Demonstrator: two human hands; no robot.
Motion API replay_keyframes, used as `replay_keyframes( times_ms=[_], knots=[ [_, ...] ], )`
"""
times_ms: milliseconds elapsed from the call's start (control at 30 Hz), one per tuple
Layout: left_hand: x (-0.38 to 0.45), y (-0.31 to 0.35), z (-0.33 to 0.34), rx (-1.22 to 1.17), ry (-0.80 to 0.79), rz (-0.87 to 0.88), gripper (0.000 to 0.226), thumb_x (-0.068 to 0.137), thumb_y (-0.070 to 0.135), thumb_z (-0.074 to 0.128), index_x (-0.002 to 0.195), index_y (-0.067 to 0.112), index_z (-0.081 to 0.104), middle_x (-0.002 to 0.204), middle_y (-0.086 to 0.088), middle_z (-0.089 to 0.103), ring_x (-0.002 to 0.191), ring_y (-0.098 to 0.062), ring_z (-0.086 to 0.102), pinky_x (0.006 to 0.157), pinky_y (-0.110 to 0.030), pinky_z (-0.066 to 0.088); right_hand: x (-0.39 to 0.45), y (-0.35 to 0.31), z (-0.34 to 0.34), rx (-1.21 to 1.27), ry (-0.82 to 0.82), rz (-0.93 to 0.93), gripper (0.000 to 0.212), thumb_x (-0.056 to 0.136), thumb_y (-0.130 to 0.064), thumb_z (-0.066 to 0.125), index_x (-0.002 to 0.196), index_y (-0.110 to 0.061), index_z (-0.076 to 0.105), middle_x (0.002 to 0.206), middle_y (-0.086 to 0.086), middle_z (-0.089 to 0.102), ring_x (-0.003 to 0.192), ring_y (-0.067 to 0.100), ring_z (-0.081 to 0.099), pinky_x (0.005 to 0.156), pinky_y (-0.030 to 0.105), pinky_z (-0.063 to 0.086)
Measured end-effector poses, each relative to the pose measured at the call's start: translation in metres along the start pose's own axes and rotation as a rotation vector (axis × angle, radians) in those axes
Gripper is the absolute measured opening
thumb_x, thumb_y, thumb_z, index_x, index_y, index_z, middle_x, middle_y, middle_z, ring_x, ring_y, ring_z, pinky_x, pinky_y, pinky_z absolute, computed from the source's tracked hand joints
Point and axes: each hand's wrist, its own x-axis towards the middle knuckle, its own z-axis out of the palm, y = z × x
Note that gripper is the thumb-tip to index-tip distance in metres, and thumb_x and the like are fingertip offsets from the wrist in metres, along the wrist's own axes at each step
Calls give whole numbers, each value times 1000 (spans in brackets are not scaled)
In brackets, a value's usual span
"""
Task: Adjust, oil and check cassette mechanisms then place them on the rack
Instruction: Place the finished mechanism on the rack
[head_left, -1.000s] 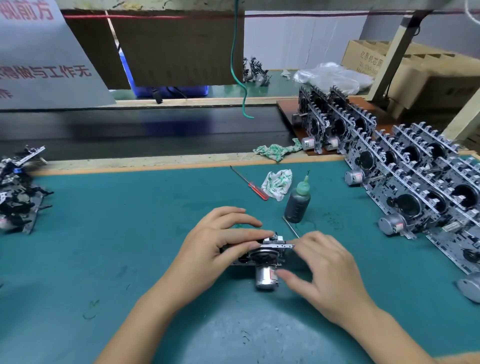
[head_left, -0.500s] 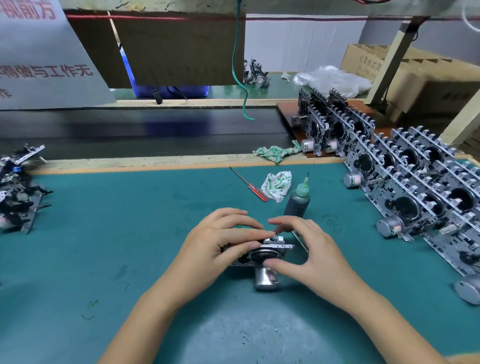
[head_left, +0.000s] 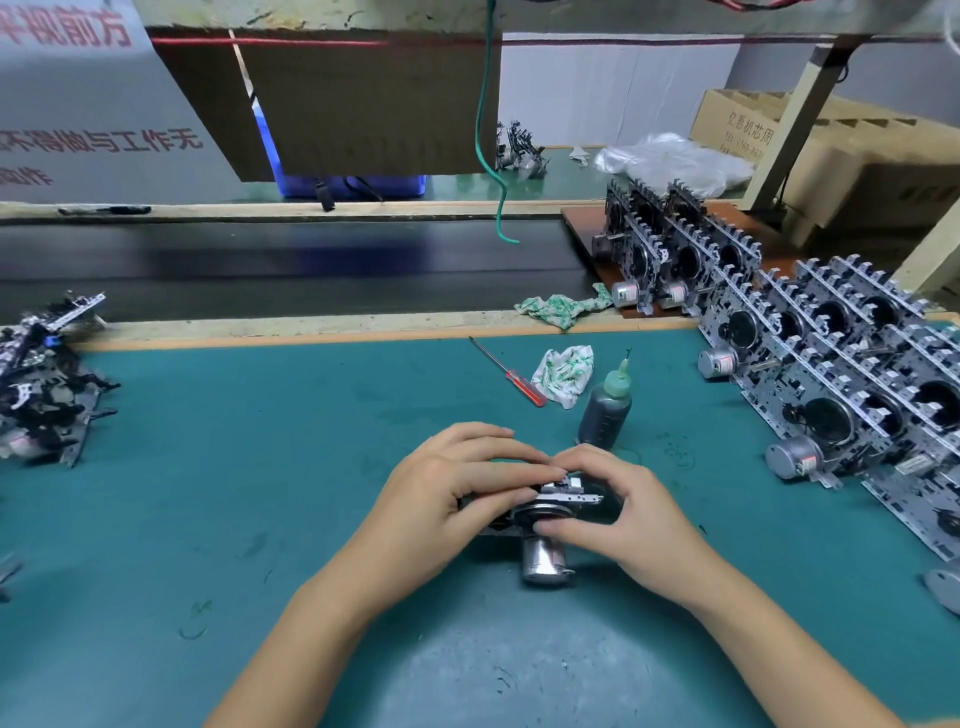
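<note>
Mechanism: one cassette mechanism (head_left: 553, 506) lies on the green bench mat (head_left: 208, 467), near the middle of the bench's near edge.
Left hand: the left hand (head_left: 452, 499) grips the mechanism's left half, fingers curled over its top and fingertips pressing the metal bracket.
Right hand: the right hand (head_left: 618, 499) holds the right end, thumb on the near face, index finger arched over the top.
Step in hand: probably adjusting or checking; the fingers hide the exact part being touched.
Doing it well: pin the frame flat with the left hand and move only one small part with the right fingertips. The oil bottle (head_left: 605, 413) stands just beyond, toward the far edge.
Long axis: roughly parallel to the bench's near edge.
Pointing: its motor can (head_left: 543, 564) sticks out toward the near edge.
Rack: finished units stand in rows on the rack (head_left: 831, 374) along the right edge.
</note>
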Motion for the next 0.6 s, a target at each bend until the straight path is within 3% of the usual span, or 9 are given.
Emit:
replay_keyframes(
  times_ms=[67,133,233,333,433,600],
  knots=[
    [-2,-1,1,-7,11,-15,26,90,34,56,112,38,69,119,29,60,118,1,46,100,-19,36,-1,-1,1,-20,-8,-2,27,71,-16,82,92,-21,67,91,-12,65,96,11,59,87,24,42],
    [-4,-2,0,-29,13,-26,28,89,33,56,113,44,66,121,30,58,120,0,46,101,-17,35,-3,-3,1,-122,1,-15,29,71,-28,82,96,-25,68,97,-16,64,103,9,57,91,25,42],
    [0,-1,0,-21,4,-21,25,89,37,57,112,44,66,119,30,59,119,2,47,101,-16,35,-11,-4,-6,-592,157,-105,43,72,-61,64,104,-32,68,102,-22,64,102,0,52,88,22,41],
    [2,-1,0,-2,11,-15,26,89,35,56,111,44,67,118,29,60,116,2,49,99,-16,36,-22,1,-6,-864,272,-266,44,75,-60,56,77,-19,71,81,-13,67,84,15,59,76,25,41],
    [1,-2,1,-3,26,5,25,89,38,57,111,47,66,119,28,59,113,1,51,96,-14,37,-29,11,-1,-949,245,-298,47,78,-58,53,61,-16,65,69,-10,63,72,19,61,69,27,42],
    [1,0,1,0,23,1,27,90,43,54,115,50,61,118,28,59,111,2,52,95,-14,37,-25,8,-9,-866,275,-251,43,79,-56,52,85,-19,74,82,-13,68,78,16,59,71,27,44]
  ],
)
